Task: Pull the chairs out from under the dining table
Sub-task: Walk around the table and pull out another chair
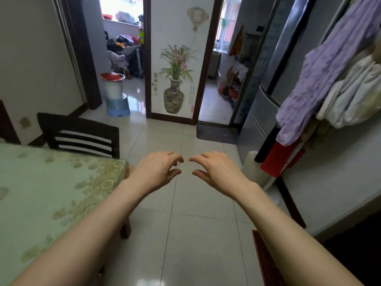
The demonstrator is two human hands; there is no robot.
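Note:
A dark wooden chair (80, 135) with a slatted back stands pushed in at the far end of the dining table (51, 188), which has a pale green flowered cover under glass. My left hand (158, 170) and my right hand (216, 172) hover side by side over the tiled floor, to the right of the table's corner. Both hands hold nothing, with fingers loosely curled and apart. The chair is well to the left of my left hand and further away. Only the chair's backrest shows; the table hides its seat.
A grey fridge (263, 104) stands at the right, with clothes (329, 79) hanging beside it. Two doorways open ahead, with a vase-picture panel (177, 65) between them. A blue stool bearing a red-lidded container (116, 96) stands by the left doorway. A red mat (266, 259) lies at the lower right.

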